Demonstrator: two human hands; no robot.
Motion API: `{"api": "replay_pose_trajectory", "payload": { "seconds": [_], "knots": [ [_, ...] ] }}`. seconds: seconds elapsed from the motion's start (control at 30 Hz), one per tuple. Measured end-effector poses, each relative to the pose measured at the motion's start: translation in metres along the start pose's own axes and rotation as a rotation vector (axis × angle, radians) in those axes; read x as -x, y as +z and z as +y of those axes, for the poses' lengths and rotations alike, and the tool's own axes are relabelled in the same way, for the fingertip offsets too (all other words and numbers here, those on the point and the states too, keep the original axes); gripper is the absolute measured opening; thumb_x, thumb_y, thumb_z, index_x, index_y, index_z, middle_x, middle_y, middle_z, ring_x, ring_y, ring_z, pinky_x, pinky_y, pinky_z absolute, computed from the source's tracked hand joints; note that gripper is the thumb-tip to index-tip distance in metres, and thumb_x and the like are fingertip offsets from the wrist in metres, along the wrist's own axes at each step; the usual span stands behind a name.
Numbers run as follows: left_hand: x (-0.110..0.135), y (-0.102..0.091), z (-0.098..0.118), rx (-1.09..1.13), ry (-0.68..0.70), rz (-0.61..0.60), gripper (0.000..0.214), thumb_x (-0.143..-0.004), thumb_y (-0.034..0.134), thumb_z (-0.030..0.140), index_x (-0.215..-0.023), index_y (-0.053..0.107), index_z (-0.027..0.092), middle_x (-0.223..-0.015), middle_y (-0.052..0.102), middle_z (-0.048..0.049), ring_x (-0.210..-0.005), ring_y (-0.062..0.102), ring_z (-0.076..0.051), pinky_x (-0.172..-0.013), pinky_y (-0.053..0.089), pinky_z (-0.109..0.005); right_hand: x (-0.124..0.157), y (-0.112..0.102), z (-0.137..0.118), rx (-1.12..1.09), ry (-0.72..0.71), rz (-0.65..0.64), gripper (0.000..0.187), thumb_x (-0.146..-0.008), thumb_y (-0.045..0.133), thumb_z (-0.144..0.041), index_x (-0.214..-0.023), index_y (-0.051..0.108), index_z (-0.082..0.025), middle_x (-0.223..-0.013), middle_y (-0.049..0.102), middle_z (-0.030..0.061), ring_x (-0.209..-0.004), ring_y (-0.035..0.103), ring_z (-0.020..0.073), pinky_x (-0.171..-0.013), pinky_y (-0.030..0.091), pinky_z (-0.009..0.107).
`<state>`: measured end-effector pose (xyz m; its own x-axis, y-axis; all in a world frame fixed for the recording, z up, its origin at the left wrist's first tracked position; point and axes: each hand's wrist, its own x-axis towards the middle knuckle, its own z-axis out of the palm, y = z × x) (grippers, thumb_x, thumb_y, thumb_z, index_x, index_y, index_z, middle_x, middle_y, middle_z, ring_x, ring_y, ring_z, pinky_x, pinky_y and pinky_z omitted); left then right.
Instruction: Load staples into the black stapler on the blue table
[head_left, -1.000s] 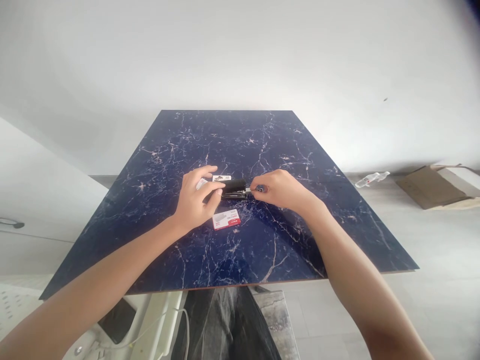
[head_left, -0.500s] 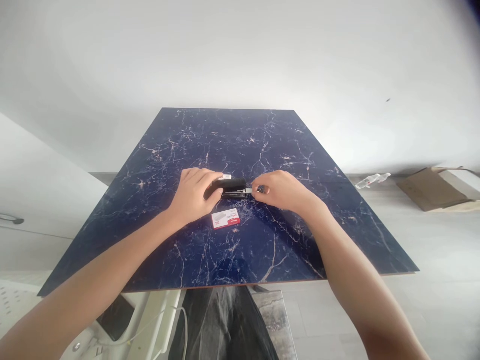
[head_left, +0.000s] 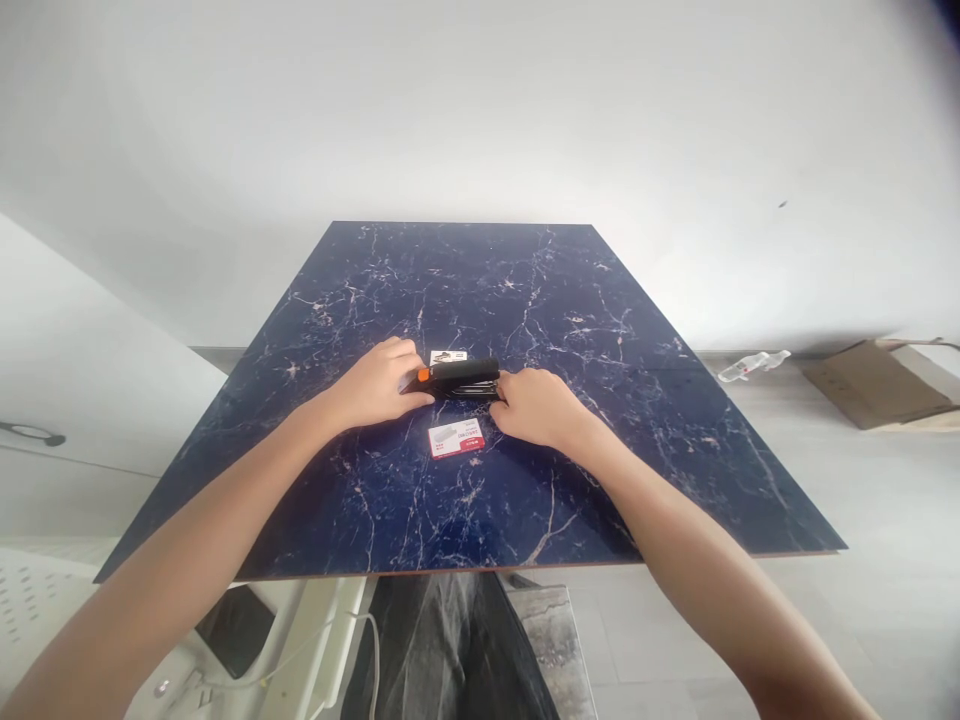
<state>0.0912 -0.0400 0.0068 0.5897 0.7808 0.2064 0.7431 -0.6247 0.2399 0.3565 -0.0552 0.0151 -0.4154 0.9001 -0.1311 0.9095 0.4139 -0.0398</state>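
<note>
Two hands meet on a black stapler [head_left: 459, 377] lying shut near the middle of the dark marble table [head_left: 660, 450], so the closing looks done, with only letting go left. Left hand [head_left: 375, 385] has its fingers curled loosely over the orange-tipped end; right hand [head_left: 534, 408] cups the other end, fingers bent on it. One red-and-white staple box [head_left: 455, 438] lies just toward the near edge, another small box [head_left: 448, 356] just beyond.
</note>
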Motion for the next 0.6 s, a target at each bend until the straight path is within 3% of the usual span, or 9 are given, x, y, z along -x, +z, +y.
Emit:
{"api": "replay_pose_trajectory", "payload": {
  "seconds": [0.23,0.37,0.47,0.6],
  "knots": [
    [-0.005,0.006,-0.007,-0.046,0.034,0.054,0.037,-0.08,0.072,0.054,-0.083,0.064,0.018,-0.089,0.062,-0.0082,-0.094,0.054,-0.027,-0.086,0.044,-0.043,-0.011,0.009,-0.003,-0.068,0.057,0.094,0.027,-0.084,0.049,-0.031,-0.097,0.067,-0.017,-0.086,0.072,0.0118,-0.076,0.068,0.0276,-0.065,0.044,0.032],
    [-0.007,0.016,0.017,-0.066,-0.013,0.123,0.042,-0.083,0.066,0.06,-0.081,0.066,0.019,-0.088,0.064,-0.0094,-0.099,0.052,-0.031,-0.088,0.041,-0.048,-0.016,0.011,0.003,-0.144,0.168,0.147,0.022,-0.085,0.05,-0.033,-0.096,0.066,-0.021,-0.086,0.072,0.0087,-0.078,0.067,0.0269,-0.067,0.043,0.032],
    [-0.004,0.022,0.046,0.015,0.102,0.045,0.041,-0.092,0.055,0.057,-0.092,0.069,0.019,-0.091,0.066,-0.0093,-0.098,0.053,-0.028,-0.089,0.042,-0.046,-0.017,0.009,0.013,-0.169,0.231,0.193,0.02,-0.085,0.05,-0.031,-0.094,0.066,-0.022,-0.085,0.071,0.0079,-0.079,0.066,0.026,-0.068,0.042,0.031],
    [0.007,0.014,0.066,0.146,0.218,-0.11,0.04,-0.087,0.063,0.053,-0.111,0.068,0.021,-0.103,0.067,-0.0079,-0.097,0.059,-0.026,-0.089,0.046,-0.042,-0.017,0.006,0.034,-0.236,0.271,0.22,0.018,-0.085,0.05,-0.028,-0.092,0.067,-0.022,-0.084,0.071,0.006,-0.08,0.065,0.0237,-0.068,0.041,0.029]
  ]
}}
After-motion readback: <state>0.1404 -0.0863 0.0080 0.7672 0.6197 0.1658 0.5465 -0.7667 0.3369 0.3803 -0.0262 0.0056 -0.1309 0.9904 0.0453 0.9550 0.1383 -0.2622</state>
